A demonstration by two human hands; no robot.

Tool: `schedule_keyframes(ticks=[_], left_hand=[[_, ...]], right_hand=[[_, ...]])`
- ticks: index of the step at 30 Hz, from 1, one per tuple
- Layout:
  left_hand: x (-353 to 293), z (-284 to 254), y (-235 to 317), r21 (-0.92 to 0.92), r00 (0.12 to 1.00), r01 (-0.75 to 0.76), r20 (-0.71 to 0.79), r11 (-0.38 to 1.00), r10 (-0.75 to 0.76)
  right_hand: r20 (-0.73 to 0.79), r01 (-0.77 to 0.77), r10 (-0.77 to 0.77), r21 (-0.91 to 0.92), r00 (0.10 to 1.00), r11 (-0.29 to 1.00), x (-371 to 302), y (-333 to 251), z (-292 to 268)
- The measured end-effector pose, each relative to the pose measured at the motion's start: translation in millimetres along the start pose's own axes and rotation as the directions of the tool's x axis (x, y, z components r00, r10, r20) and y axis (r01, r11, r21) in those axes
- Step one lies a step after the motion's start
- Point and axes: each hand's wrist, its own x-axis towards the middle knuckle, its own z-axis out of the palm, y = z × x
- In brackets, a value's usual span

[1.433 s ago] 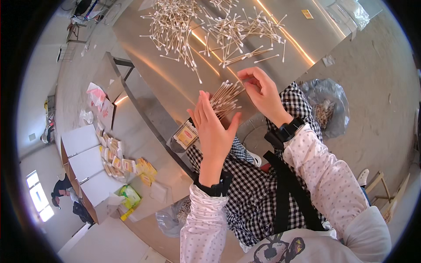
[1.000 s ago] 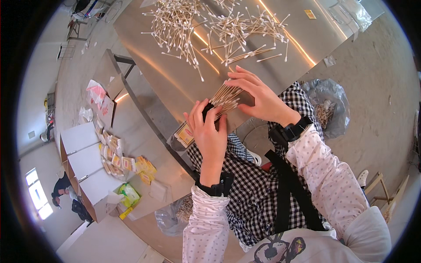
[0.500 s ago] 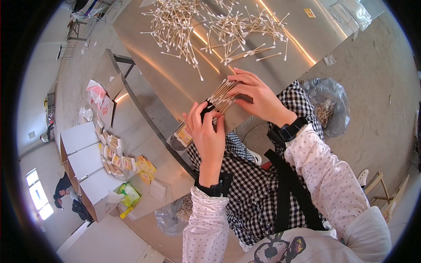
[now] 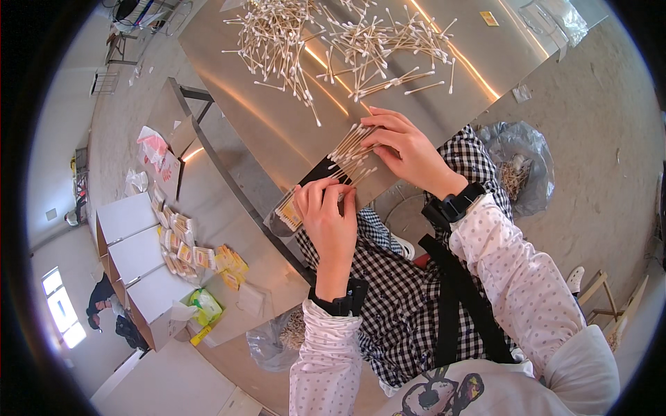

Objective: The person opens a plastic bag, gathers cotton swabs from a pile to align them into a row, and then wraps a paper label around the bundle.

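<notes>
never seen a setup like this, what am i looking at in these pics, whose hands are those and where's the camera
There is no robot here: these are a person's bare left hand and right hand. A wide fisheye camera worn on the head looks down at them, which is why straight edges bend toward the rim.

On the metal table lie a large heap of cotton swabs and a small yellow card.

Nearer the person, the right hand's fingers rest against a fanned bunch of swabs. The left hand's fingers are at its lower end, next to a yellow-labelled swab pack. How firmly either hand grips is unclear, and I can't identify the dark object beside the bunch.
</notes>
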Motion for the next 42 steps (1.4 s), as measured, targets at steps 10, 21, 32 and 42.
schedule_keyframes(ticks=[10,21,32,42], left_hand=[[7.2,9.6,2.5,-0.047,0.996,-0.067,-0.055,0.997,0.064],[11.2,14.4,5.0,-0.066,0.995,-0.097,-0.045,0.993,0.094],[12.4,12.2,10.9,-0.079,1.0,-0.019,0.01,0.997,0.02],[10.2,14.9,14.2,-0.078,1.0,0.003,0.001,0.997,-0.002]], right_hand=[[-0.006,0.004,-0.004,-0.013,1.0,1.0,-0.4,0.2,-0.3],[0.011,-0.011,0.011,-0.016,1.0,1.0,-0.4,0.3,-0.5],[0.021,-0.011,0.011,0.003,1.0,1.0,-0.4,1.4,-0.9],[0.057,-0.003,0.003,-0.001,0.998,1.0,-0.5,1.3,-4.3]])
